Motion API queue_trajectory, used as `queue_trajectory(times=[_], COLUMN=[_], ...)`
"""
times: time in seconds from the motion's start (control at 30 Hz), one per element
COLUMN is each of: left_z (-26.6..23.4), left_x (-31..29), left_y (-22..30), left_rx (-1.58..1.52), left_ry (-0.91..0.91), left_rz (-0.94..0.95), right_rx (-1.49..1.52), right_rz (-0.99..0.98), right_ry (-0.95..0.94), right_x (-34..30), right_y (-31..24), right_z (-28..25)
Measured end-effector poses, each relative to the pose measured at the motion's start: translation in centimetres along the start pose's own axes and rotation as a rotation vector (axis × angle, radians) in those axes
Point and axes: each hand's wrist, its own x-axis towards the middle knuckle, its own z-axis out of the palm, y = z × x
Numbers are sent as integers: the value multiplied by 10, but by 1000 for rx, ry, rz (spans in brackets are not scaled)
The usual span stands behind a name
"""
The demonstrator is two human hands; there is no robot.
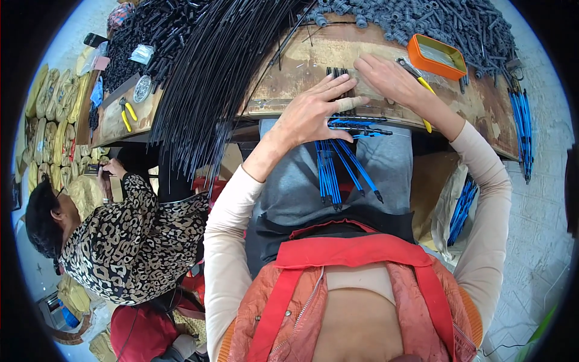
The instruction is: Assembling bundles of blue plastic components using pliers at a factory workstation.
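My left hand [316,110] lies stretched over a row of black tubular fittings [341,75] at the table's near edge, its fingers apart and thumb lower down. A pale wrap covers one of its fingers. Below that hand, blue rods with black ends [329,175] hang in a loose fan over my lap, and more black-and-blue rods [362,125] lie crosswise at the edge. My right hand [389,78] is just right of the fittings. Its fingers are bent and held together, their tips close to the row; whatever they pinch is hidden.
Long black rods [217,66] spill over the table's edge on the left, beside black parts [154,36]. Grey fittings [422,21] are heaped at the back near an orange tray [437,57]. Yellow-handled pliers [425,84] lie by my right forearm. A co-worker [129,235] sits left.
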Motion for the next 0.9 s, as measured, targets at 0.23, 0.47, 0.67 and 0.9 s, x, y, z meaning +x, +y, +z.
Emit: queue_trajectory(times=[0.23, 0.47, 0.67, 0.9], left_z=[-2, 0, -1, 0], left_x=[-1, 0, -1, -1], left_y=[-1, -1, 0, 0], left_rx=[11, -19, -21, -18], left_ry=[-20, -2, -4, 0], left_rz=[-4, 1, -10, 7], right_rx=[-121, 5, 93, 184], right_rz=[-52, -1, 27, 115], right_ry=[3, 47, 87, 102], right_x=[-3, -4, 0, 5], right_y=[-4, -6, -12, -18], right_z=[-5, 2, 5, 9])
